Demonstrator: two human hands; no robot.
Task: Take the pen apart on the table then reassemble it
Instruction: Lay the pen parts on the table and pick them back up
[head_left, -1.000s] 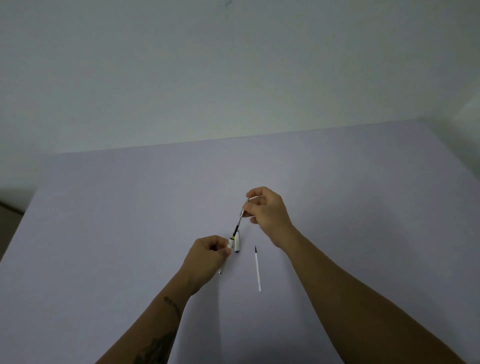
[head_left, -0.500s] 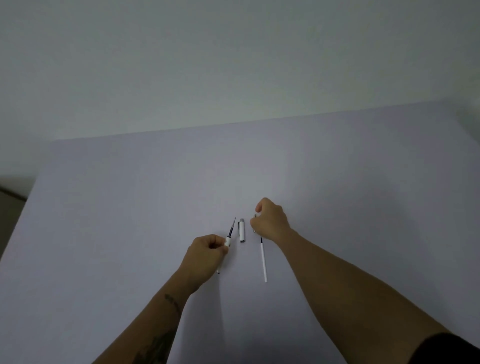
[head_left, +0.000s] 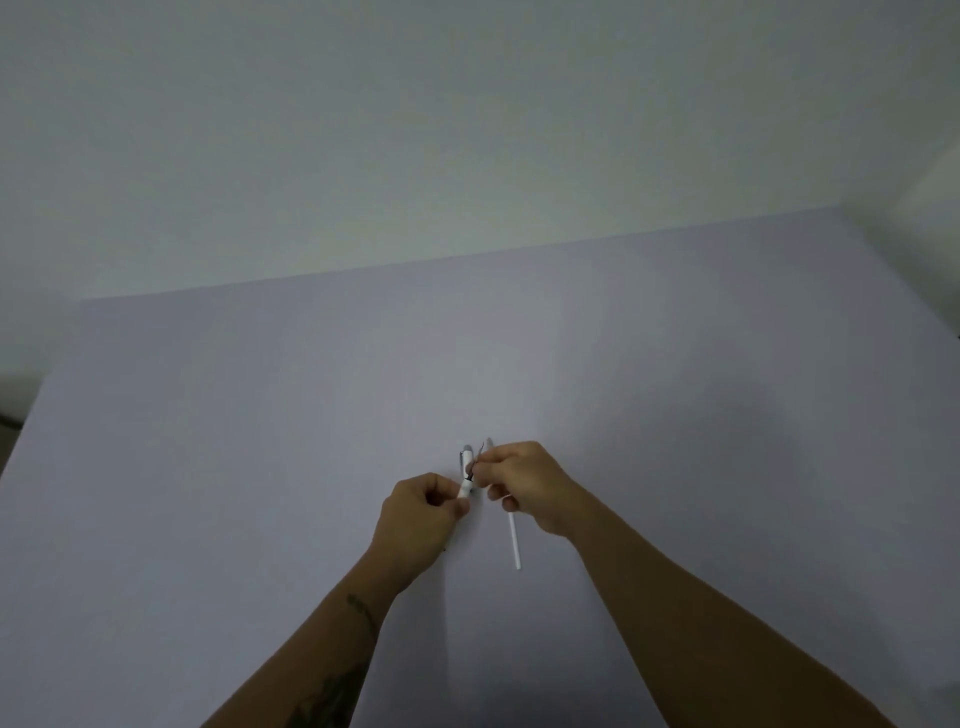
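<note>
My left hand (head_left: 421, 514) is closed around the white pen barrel (head_left: 464, 489), whose upper end sticks out past my thumb. My right hand (head_left: 524, 483) pinches a small thin pen part (head_left: 486, 447) right at the barrel's dark tip; I cannot tell exactly which part it is. The short white cap (head_left: 467, 458) with a grey end shows just beyond the barrel, apparently lying on the table. The thin white refill (head_left: 514, 543) lies on the table under and below my right hand, its upper end hidden by the hand.
The pale lilac table (head_left: 260, 467) stretches out on every side of the hands. Its far edge meets a plain light wall (head_left: 467, 130). The table's left edge runs down the left of the view.
My right hand has left the spot beside the refill and moved left to the barrel's tip, fingers pinched. My left hand keeps its hold on the barrel. The refill has stayed put.
</note>
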